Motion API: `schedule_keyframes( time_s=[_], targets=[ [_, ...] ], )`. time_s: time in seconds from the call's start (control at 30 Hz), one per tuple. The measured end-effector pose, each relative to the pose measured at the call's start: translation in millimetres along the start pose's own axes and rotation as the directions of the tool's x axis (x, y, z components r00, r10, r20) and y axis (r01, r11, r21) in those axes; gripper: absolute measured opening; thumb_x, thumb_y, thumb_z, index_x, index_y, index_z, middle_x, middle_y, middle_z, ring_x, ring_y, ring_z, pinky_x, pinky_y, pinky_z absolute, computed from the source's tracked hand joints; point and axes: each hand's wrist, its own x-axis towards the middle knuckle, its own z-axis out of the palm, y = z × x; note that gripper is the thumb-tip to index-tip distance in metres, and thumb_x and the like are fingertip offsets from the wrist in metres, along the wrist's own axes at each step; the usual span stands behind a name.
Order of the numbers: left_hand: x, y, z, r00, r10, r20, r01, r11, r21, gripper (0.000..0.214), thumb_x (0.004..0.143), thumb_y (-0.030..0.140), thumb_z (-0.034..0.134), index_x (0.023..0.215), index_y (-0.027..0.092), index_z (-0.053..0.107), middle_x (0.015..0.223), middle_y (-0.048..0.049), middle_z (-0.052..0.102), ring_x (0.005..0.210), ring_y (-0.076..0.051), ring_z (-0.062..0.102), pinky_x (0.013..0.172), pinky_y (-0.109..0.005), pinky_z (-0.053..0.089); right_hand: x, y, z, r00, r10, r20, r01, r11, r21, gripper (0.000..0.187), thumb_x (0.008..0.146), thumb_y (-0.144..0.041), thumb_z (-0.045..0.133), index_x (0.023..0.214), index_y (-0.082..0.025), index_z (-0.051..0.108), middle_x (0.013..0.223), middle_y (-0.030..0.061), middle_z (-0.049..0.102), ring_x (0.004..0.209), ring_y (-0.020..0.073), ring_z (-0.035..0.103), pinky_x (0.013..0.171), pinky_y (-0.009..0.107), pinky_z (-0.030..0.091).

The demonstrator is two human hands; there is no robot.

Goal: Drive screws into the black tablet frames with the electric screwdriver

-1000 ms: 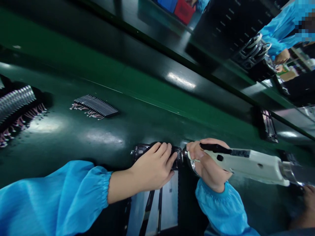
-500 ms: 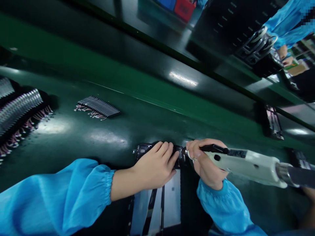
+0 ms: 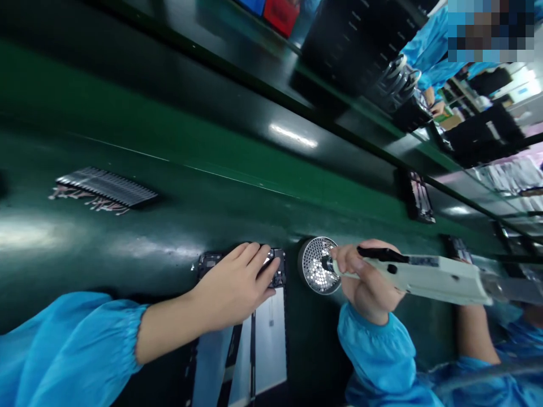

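Note:
My left hand lies across the upper end of an opened tablet, its fingers bent down onto the dark top section and holding it. Pale battery panels and dark ribbon strips show below that hand; the part under the palm is hidden. My right hand is closed around the front of a pale electric screwdriver, which has a black lever on top. The screwdriver's tip points left, over a round metal screw dish with a perforated top. I cannot make out whether a screw is on the tip.
A row of slim dark parts with wires lies on the green bench at left. Dark assemblies stand at right. Across the raised shelf, a person in blue sleeves works; another person's arm is at lower right.
The screwdriver in my right hand has moved off the tablet's upper right corner to the screw dish, now in sight. The view has swung right, so the bench things appear farther left.

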Motion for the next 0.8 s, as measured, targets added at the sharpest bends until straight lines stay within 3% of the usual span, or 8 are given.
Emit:
schedule_keyframes(
  time_s=[0.17,0.8],
  targets=[
    [-0.4,-1.3,-0.1,1.0,0.002,0.001,-0.002,1.0,-0.005,0.04,0.098,0.035,0.06,0.125,0.007,0.068,0.122,-0.0243,0.068,0.108,-0.036,0.066,0.089,-0.05,0.056,-6.0,5.5,9.8,1.0,0.006,0.024,-0.006,1.0,0.003,0.031,0.085,-0.005,0.061,0.108,-0.024,0.07,0.061,-0.0045,0.054,0.053,0.0148,0.053,0.061,0.035,0.051],
    [-2.3,1.9,1.2,1.0,0.002,-0.024,-0.002,1.0,0.019,0.043,0.097,0.035,0.061,0.124,0.003,0.067,0.12,-0.0275,0.069,0.11,-0.04,0.067,0.09,-0.052,0.057,-10.3,10.9,5.8,0.998,0.064,0.021,-0.063,0.998,-0.022,0.026,0.085,-0.01,0.063,0.106,-0.024,0.069,0.062,-0.0038,0.057,0.052,0.0147,0.052,0.06,0.034,0.049]
  ],
)
